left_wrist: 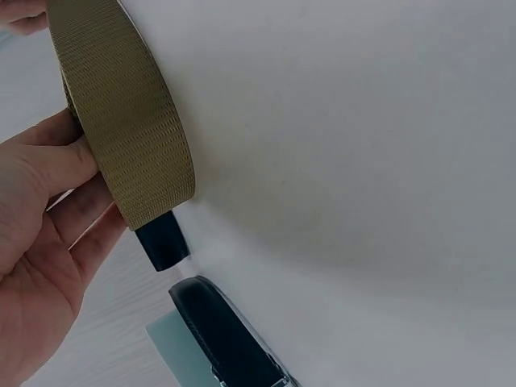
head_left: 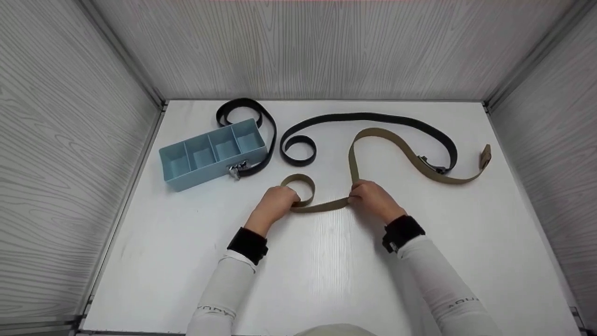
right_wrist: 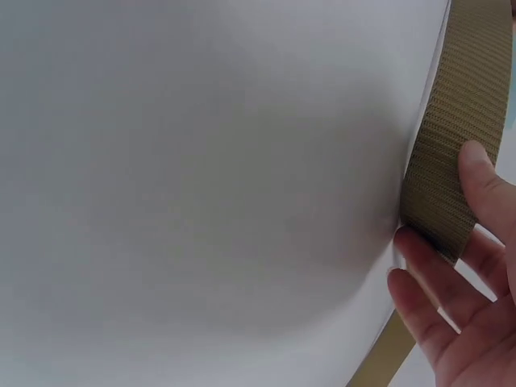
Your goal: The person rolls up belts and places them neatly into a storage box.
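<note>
**Two hands grip a tan belt beside its small coil**

From my remote station, I see the left hand (head_left: 275, 204) pinching a tan belt (head_left: 326, 205) at its coil, and the right hand (head_left: 376, 200) pinching the strap farther along. The belt spans the two grips, then snakes away beyond the right hand.

I judge the coil could spring loose if the left fingers slackened, or skew if the right hand pulled crookedly. Tugging the long tail might also drag the black belt (head_left: 364, 116) lying beyond the right hand: its buckle end meets the tan strap, though I cannot tell whether they touch. Beyond the left hand, another black belt (head_left: 274, 133) curls around a blue box (head_left: 205, 173).

Beneath both grips is a smooth white table (head_left: 326, 270); pale wood-grained walls (head_left: 298, 51) stand ahead and to either side.
</note>
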The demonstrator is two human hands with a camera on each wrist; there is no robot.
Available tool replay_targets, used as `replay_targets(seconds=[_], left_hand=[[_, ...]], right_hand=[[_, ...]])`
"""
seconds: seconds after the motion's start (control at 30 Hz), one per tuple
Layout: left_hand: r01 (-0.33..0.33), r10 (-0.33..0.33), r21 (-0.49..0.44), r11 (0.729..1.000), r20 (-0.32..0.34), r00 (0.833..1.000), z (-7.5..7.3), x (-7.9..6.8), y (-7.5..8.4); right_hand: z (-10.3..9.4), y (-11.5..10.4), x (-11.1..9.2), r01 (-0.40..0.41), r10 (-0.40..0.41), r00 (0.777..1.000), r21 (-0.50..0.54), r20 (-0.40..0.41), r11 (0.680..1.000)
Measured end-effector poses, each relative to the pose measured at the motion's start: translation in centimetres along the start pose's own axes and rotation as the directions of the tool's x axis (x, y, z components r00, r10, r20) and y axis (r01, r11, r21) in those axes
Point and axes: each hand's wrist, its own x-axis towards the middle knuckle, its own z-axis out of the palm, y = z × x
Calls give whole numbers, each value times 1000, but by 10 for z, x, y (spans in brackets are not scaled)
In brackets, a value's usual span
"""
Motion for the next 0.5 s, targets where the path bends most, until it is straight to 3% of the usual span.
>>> replay_targets(seconds=[0.27, 0.4, 0.5], left_hand=[[80, -78, 51, 996, -40, 996, -1, -14, -21], [171, -171, -4, 985, -17, 985, -1, -17, -24], [170, -170, -75, 983, 7, 985, 0, -15, -24]], right_hand=[[-21, 34, -13, -208, 206, 977, -46, -47, 977], [-28, 44, -18, -298, 293, 954, -77, -68, 951], [-31, 39, -23, -295, 285, 952, -91, -114, 951]])
